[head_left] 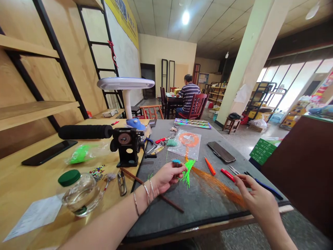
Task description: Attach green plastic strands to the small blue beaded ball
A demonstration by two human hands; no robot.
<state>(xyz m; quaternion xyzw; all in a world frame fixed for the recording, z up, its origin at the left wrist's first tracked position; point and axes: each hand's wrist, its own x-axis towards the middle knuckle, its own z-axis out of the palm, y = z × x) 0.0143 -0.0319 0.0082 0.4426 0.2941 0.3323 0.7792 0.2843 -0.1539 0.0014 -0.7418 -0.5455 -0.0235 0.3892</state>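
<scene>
My left hand [168,176] is closed, thumb and fingertips pinched together. What the pinch holds is too small to make out. Just past those fingertips is a bundle of bright green strands [187,173], and a small blue piece [177,161] shows above the fingers. Long orange-brown fibres [218,184] run from the green bundle across the dark mat toward my right hand [256,198]. That hand is also pinched, beside the end of a red lighter-like stick [227,174]; whether it touches the stick, or holds a fine thread, I cannot tell.
Scissors [234,169], an orange pointed tool [209,166] and a phone [221,152] lie on the mat. A black hand-cranked device [127,146] stands left, near a green-lidded jar [82,194] and thread snips [121,183]. A person in stripes [189,93] sits farther back.
</scene>
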